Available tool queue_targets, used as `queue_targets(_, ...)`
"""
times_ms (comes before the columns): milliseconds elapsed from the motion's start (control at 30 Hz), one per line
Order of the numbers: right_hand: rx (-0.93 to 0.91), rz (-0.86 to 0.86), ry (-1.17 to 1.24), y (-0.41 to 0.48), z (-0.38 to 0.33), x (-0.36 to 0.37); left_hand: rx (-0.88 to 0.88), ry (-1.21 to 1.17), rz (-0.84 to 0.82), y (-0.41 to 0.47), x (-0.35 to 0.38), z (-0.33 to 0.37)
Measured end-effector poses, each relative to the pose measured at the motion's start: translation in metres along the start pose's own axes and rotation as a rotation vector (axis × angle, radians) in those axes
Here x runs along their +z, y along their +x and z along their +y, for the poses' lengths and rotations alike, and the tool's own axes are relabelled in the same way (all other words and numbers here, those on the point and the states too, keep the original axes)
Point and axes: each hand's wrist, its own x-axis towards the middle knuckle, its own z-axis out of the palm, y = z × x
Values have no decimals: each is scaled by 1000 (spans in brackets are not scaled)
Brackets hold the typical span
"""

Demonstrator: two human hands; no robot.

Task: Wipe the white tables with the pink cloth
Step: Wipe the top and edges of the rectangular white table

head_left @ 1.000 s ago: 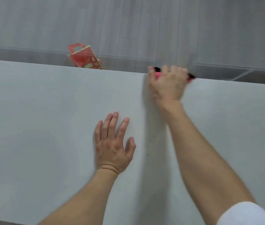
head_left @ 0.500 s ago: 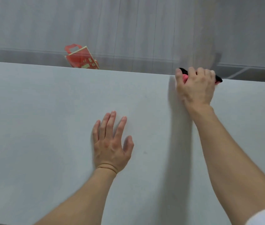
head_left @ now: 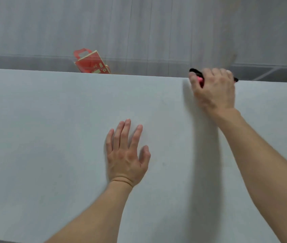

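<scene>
The left hand (head_left: 127,155) lies palm down near the middle of the white worktop (head_left: 51,137), its fingers (head_left: 117,135) straight, slightly spread and grasping nothing. The right hand (head_left: 214,88) is at the worktop's far edge, to the right, with its fingers (head_left: 217,72) clenched over the pink cloth (head_left: 200,79) and holding it against the surface; only a small pink patch shows beside the thumb, with dark trim protruding on either side of the hand. Beyond the far edge, well left of the right hand, a red carton (head_left: 91,63) with a handle sits tilted against the grey floor (head_left: 156,28).
</scene>
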Motion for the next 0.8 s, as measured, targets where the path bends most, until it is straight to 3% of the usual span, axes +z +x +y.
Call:
queue_targets(100,81,-35,-115,-2,15,-10,-8,2,-9,0,1,1)
queue_targets(300,-229,-237,21,-5,-215,12,12,-37,17,-1,3,-4)
queue_targets(367,-295,-246,49,-5,-235,13,10,-38,12,-1,2,-2)
queue_targets(467,-320,-197,82,-4,-165,12,2,3,11,0,0,-2)
queue_targets(600,-123,-101,-36,5,1,-9,-3,43,-22,-1,-2,-1)
queue_targets(667,-22,-97,-87,5,49,-22,-2,39,-24,-1,-1,-1)
queue_targets(733,51,-96,-143,0,37,-22,-3,37,-21,0,0,-1)
queue_targets(800,7,-136,-110,-3,-25,-13,-2,22,-8,0,-1,0)
